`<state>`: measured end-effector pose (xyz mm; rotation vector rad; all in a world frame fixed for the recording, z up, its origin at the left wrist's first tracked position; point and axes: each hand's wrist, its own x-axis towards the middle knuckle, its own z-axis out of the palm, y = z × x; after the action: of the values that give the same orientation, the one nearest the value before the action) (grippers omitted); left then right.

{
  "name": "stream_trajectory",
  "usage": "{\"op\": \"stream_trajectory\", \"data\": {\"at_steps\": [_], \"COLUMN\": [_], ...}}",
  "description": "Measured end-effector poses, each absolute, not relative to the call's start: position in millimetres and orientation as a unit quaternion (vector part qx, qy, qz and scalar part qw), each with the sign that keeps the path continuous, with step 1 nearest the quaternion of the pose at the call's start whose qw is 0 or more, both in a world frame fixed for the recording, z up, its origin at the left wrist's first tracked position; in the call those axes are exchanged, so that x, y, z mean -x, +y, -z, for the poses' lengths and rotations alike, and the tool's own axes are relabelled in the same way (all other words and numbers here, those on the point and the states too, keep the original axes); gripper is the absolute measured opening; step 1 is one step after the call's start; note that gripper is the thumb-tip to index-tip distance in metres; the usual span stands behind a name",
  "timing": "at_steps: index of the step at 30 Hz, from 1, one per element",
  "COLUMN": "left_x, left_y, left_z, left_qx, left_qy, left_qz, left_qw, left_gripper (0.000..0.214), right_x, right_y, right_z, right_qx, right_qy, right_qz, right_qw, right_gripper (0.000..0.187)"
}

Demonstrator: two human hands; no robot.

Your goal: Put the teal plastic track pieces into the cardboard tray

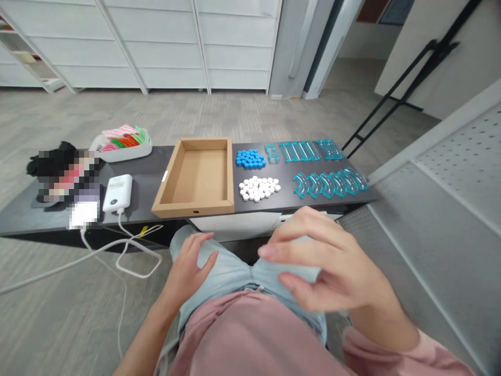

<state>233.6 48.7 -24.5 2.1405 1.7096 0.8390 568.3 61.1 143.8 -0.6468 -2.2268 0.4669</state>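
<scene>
My left hand [190,269] lies flat on my left thigh with its fingers stretched out, holding nothing. My right hand [332,266] hovers over my right knee, fingers loosely spread and slightly curled, empty. Both hands are in my lap, short of the low dark table [144,177]. On the table stands an open, empty cardboard tray [198,177]. To its right lie a heap of blue hexagonal pieces [251,158] and a heap of white hexagonal pieces [259,188].
Clear teal straight track pieces [303,150] and curved track pieces [331,183] lie at the table's right. A white power bank [117,193] with a trailing cable, a white basket of coloured items [123,142] and a dark bundle [50,162] sit at the left. Metal stairs [442,209] rise on the right.
</scene>
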Motion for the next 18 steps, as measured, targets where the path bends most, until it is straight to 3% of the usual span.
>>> {"op": "stream_trajectory", "data": {"at_steps": [2, 8, 14, 18], "left_x": [-227.5, -214.5, -204.0, -199.3], "left_y": [63.1, 123.4, 144.0, 142.1], "left_z": [15.6, 2.9, 39.1, 46.1], "left_qx": [-0.744, -0.727, -0.756, -0.762], "left_qy": [0.569, 0.601, 0.597, 0.596], "left_qz": [-0.334, -0.331, -0.268, -0.253], "left_qw": [0.105, 0.002, 0.005, -0.002], "left_gripper": [0.039, 0.057, 0.05, 0.054], "right_x": [-591.5, -681.8, -713.7, -708.7], "right_y": [78.7, 107.2, 96.5, 123.4], "right_z": [-118.5, -6.6, 29.0, 18.2], "right_qx": [0.289, 0.537, 0.646, 0.687], "right_qy": [-0.871, -0.746, -0.656, -0.645], "right_qz": [-0.167, -0.201, -0.27, -0.19], "right_qw": [0.36, 0.337, 0.283, 0.276], "right_gripper": [0.062, 0.017, 0.022, 0.036]}}
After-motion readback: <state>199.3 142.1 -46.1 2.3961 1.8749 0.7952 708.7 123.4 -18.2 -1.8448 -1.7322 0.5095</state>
